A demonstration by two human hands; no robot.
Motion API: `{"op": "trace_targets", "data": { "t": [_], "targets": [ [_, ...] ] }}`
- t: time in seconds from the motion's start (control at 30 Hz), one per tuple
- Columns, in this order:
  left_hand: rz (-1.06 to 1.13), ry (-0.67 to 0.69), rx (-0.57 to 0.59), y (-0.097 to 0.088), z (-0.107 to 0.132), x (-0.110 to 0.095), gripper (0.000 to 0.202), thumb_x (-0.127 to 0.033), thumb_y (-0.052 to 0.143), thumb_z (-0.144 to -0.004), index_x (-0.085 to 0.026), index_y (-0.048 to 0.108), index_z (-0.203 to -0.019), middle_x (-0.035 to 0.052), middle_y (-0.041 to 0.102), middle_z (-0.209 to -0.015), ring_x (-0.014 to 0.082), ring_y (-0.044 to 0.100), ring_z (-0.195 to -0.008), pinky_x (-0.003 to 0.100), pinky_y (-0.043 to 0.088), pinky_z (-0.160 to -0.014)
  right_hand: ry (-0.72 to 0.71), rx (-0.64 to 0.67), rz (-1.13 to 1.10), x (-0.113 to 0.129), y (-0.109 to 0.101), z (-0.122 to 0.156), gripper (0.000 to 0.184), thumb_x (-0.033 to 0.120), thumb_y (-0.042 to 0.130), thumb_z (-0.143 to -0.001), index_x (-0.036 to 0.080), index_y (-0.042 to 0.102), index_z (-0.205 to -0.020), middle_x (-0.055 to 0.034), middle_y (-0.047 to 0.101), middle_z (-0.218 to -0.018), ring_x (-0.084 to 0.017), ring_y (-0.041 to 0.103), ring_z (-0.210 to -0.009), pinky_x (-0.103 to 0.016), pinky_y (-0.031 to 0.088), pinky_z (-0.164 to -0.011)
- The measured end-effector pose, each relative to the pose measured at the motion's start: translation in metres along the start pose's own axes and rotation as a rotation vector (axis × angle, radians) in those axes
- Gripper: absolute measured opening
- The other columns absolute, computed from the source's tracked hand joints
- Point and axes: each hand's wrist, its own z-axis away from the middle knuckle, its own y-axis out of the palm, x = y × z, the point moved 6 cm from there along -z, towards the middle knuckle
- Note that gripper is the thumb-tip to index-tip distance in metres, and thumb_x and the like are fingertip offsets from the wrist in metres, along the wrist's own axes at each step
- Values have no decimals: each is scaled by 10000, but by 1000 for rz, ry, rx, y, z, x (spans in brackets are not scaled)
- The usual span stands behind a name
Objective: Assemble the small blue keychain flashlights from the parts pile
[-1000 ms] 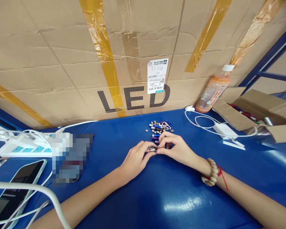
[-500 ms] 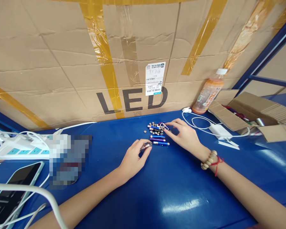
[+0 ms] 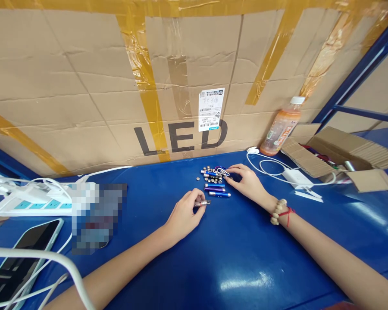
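My left hand [image 3: 189,209] is closed around a silver, pen-like mini flashlight [image 3: 202,203], held level just above the table. To the right, my right hand [image 3: 245,180] reaches to the edge of a small pile, thumb and fingertips together; what they pinch is too small to make out. The pile has several button cells [image 3: 220,181], blue mini flashlights [image 3: 211,174] and a silver metal clip [image 3: 224,171] by those fingertips. Nearer me lie a purple mini flashlight [image 3: 214,189] and a blue mini flashlight [image 3: 220,194], side by side. One button cell [image 3: 198,178] sits apart at the left.
A large taped cardboard box [image 3: 100,86] forms the back of the blue table [image 3: 213,267]. At right stand a drink bottle [image 3: 280,131], a white charger with cable [image 3: 297,177] and an open carton [image 3: 338,155]. A power strip [image 3: 35,204], phone [image 3: 26,254] and white cables occupy the left.
My left hand has shifted slightly down, and the silver flashlight has turned more level, away from the row. My right hand stays by the pile, its fingertips now drawn closer together.
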Motion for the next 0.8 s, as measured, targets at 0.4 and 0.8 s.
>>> {"op": "trace_targets", "data": {
  "t": [0.4, 0.8],
  "targets": [
    [47, -32, -10, -3, 2, -2, 206, -340, 355, -920, -176, 393, -801, -5, 482, -751, 111, 428, -677, 242, 333, -640, 39, -28, -1, 16, -11, 1, 254, 426, 559, -831, 225, 693, -909, -21, 631, -964, -164, 579, -906, -290, 461, -785],
    [6, -16, -46, -7, 4, -7, 225, -333, 426, -870, -174, 349, -731, -18, 424, -689, 113, 383, -641, 244, 306, -595, 102, -10, -7, 14, -4, 2, 186, 372, 583, -734, 216, 684, -723, -58, 611, -927, -238, 570, -882, -377, 448, -735]
  ]
}}
